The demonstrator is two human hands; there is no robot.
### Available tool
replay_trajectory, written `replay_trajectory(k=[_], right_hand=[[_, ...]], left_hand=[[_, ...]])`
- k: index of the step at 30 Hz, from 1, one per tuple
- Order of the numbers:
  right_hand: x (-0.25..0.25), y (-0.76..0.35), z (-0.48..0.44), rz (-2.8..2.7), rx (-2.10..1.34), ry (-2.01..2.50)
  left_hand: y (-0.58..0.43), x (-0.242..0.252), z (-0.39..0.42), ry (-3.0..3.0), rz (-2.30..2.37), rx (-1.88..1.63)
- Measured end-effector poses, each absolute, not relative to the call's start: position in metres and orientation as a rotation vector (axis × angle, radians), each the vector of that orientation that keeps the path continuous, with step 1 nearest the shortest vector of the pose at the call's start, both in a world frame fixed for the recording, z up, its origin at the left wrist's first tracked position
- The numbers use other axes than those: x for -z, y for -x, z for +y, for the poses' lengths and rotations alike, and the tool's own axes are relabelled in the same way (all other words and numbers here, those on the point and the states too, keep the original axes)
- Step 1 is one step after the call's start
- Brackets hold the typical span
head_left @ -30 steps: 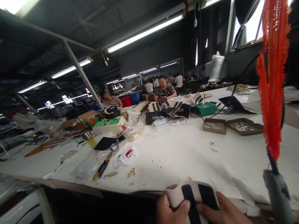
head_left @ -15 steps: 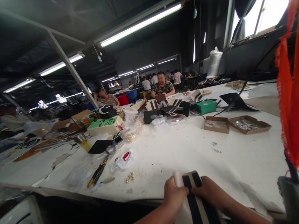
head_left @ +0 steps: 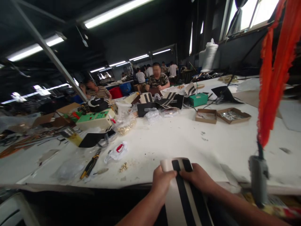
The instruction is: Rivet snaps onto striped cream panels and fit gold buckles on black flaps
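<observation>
A cream panel with black stripes (head_left: 172, 196) is held at the table's front edge, its upper end curved over. My left hand (head_left: 162, 180) grips its left side, the thumb pressed on the front near the top. On the right side my right hand (head_left: 198, 177) also grips it, with the thumb close to the other thumb. The fingers behind the panel are hidden. Gold-coloured metal pieces (head_left: 123, 167) lie on the table to the left of my left hand, with yellow-and-black pliers (head_left: 91, 164) farther left.
Red cloth strips (head_left: 270, 84) hang above a grey device (head_left: 258, 179) at right. Across the white table (head_left: 171, 138) stand a green box (head_left: 198, 99), cardboard trays (head_left: 206, 116) and a green-topped machine (head_left: 96, 119). A person (head_left: 157, 78) sits opposite.
The view has shifted, so the table items appear farther left and higher. More of the panel and both forearms shows. Both hands keep their hold on the panel.
</observation>
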State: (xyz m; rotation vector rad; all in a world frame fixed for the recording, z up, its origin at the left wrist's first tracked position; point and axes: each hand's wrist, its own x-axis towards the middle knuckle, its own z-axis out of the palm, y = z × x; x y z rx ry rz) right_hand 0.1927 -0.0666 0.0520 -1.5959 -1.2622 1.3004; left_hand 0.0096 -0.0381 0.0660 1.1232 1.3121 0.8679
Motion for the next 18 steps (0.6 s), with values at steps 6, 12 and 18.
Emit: replay_trajectory(k=[6, 12, 18], right_hand=[[-0.082, -0.193, -0.106, -1.206, -1.121, 1.36], [-0.106, -0.202, -0.161, -1.659, -0.566, 0.824], [-0.106, -0.213, -0.188, -1.772, -0.422, 0.732]], left_hand=[[-0.009, -0.099, -0.07, -1.181, 1.299, -0.9], [0.008, -0.126, -0.131, -1.699, 1.208, -1.135], [0.016, -0.121, -0.159, -1.848, 0.873, -1.178]])
